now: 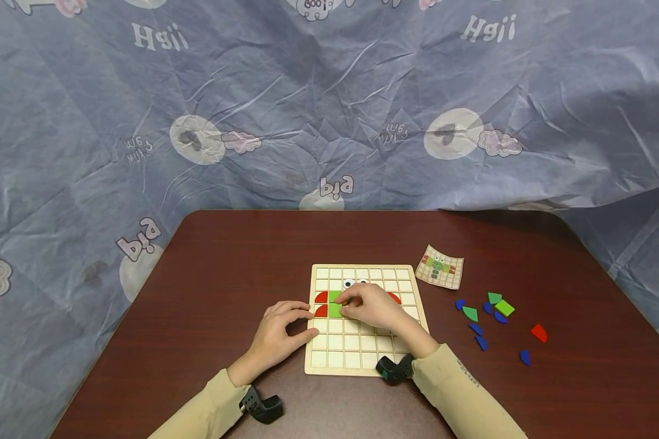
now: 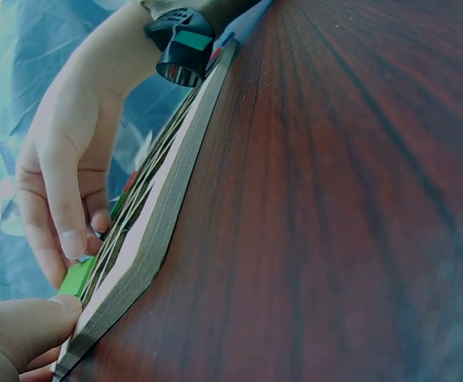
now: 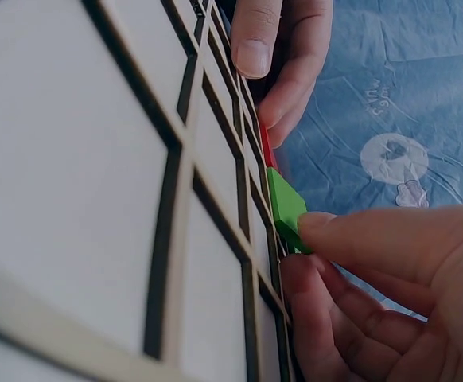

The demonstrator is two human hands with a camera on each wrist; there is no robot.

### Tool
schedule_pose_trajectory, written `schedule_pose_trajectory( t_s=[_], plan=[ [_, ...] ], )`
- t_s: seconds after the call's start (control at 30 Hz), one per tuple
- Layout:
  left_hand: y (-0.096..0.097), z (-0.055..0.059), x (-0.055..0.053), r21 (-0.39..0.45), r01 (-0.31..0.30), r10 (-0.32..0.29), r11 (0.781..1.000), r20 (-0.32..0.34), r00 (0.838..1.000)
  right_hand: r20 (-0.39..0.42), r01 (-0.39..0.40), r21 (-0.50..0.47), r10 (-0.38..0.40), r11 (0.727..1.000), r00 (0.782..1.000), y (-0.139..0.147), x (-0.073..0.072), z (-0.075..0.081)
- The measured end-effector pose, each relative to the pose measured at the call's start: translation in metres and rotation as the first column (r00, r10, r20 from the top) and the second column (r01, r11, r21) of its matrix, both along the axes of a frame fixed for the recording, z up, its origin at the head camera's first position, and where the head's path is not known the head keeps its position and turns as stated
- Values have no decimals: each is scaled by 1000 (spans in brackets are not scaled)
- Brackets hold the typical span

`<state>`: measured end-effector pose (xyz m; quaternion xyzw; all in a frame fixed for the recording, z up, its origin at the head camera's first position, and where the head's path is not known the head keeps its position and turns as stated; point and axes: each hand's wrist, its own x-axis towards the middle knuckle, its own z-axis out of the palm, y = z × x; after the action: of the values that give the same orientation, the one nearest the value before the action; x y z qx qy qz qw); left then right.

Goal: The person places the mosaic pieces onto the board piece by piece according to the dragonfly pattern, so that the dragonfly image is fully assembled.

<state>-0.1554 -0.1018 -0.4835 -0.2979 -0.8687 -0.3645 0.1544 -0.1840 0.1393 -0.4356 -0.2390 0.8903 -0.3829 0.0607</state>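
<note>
A wooden grid board (image 1: 329, 356) lies on the table, with red quarter-circle pieces (image 1: 321, 311) and green square tiles (image 1: 334, 310) set in its left part. My right hand (image 1: 373, 306) is over the board and covers part of it. Its thumb and fingers pinch a green square tile (image 3: 285, 205) beside a red piece (image 3: 266, 142). At the board's left edge rests my left hand (image 1: 280, 332), fingers spread and relaxed, with the thumb (image 2: 44, 322) touching the rim. Two eye pieces (image 1: 349, 283) show above the right hand, one partly hidden.
A small picture card (image 1: 440, 268) of a coloured grid figure lies beyond the board's upper right corner. Scattered to the right are several blue pieces (image 1: 475, 329), green pieces (image 1: 470, 314), a green square (image 1: 504, 307) and a red piece (image 1: 539, 332). A printed cloth (image 1: 329, 122) hangs behind the table.
</note>
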Motion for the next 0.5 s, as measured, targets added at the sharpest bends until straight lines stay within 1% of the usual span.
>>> schedule_pose_trajectory(
  t_s=[0.3,0.5],
  plan=[
    [-1,1,1,10,7,-8,1000,14,1000,37,1,2,-1,1000,999,2,1,5],
    [0,-1,0,0,1,-1,1000,4,1000,53,7,-57,-4,998,999,16,4,16]
  ],
)
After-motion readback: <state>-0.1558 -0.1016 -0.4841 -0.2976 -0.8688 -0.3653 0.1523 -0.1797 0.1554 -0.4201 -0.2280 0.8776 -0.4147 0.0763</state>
